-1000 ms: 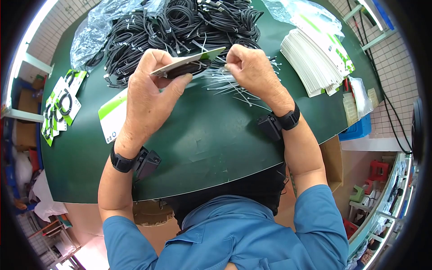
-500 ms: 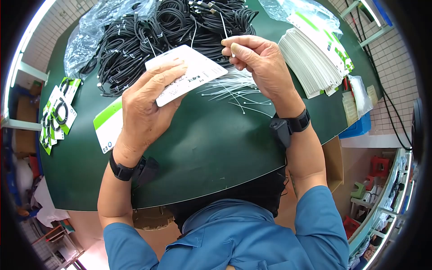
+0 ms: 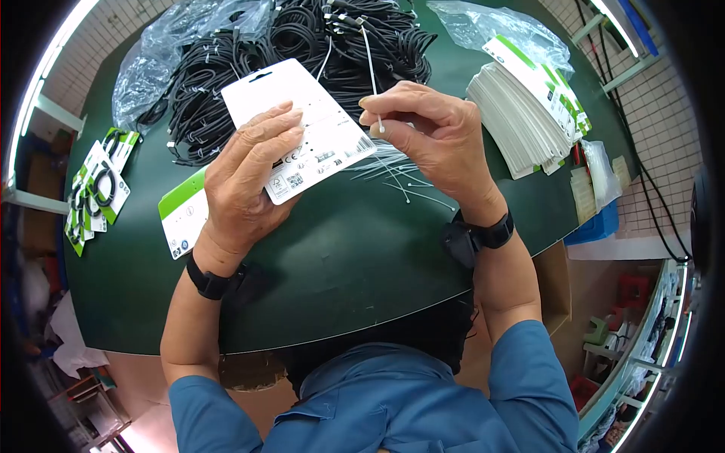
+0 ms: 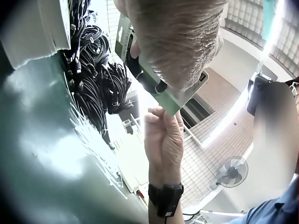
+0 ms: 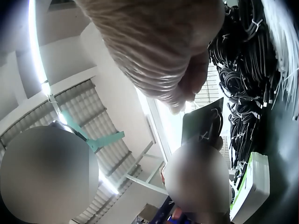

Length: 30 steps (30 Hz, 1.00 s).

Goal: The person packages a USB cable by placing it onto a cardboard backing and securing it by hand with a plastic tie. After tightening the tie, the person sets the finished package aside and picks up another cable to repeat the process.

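Note:
The left hand (image 3: pixel 245 177) grips a white printed card (image 3: pixel 321 143), its back face up in the head view, fingers across the back. In the left wrist view a black coiled cable (image 4: pixel 142 77) lies against the card's other side. The right hand (image 3: pixel 445 140) pinches a white cable tie (image 3: pixel 370 60) between thumb and fingers, the tie standing upright just right of the card. Behind both hands lies a heap of black cables (image 3: pixel 219 90). Loose white ties (image 3: pixel 411 185) are spread below the right hand.
A stack of white-green cards (image 3: pixel 521 113) stands at the right, beside a small clear bag (image 3: pixel 603 174). Cards with cables (image 3: pixel 102 185) lie at the far left, another card (image 3: pixel 183 215) by the left hand. Clear plastic bags (image 3: pixel 155 68) flank the heap on the green table (image 3: pixel 325 279).
The card has turned from nearly edge-on to showing its white back. The right hand, closed beside the card a second ago, now holds an upright tie and has lowered slightly since half a second ago.

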Each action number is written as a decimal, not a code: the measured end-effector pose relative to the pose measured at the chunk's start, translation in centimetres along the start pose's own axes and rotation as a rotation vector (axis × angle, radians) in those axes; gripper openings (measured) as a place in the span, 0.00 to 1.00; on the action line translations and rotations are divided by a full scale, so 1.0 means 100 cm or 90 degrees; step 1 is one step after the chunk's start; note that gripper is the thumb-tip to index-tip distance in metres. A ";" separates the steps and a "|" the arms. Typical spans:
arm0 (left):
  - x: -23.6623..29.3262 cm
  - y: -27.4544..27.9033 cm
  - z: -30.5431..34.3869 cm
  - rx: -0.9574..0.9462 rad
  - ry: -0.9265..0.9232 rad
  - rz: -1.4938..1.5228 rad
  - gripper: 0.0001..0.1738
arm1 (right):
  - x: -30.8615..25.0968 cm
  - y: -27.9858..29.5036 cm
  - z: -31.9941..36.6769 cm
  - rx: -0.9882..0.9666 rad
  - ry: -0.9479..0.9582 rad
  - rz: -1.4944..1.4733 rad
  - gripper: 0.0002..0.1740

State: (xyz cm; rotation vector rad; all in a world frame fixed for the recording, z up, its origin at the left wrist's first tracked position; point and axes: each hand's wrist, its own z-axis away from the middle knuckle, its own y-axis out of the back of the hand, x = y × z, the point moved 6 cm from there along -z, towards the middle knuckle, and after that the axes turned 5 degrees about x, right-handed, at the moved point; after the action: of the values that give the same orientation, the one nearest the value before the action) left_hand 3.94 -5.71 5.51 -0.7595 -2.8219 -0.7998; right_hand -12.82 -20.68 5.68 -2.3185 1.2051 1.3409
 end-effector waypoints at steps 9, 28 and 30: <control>-0.001 0.004 0.001 0.040 -0.034 0.005 0.20 | -0.051 -0.011 0.011 0.023 0.297 0.062 0.13; 0.002 0.005 0.000 0.026 -0.048 0.011 0.19 | -0.051 -0.021 0.021 0.043 0.172 -0.128 0.11; 0.002 0.005 0.000 0.025 -0.049 0.010 0.19 | -0.052 -0.021 0.022 0.044 0.171 -0.135 0.11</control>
State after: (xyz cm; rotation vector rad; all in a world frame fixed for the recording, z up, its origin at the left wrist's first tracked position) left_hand 4.03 -5.25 5.74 -0.8232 -2.8854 -0.7270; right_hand -13.96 -15.33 8.14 -2.5512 1.0171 0.9283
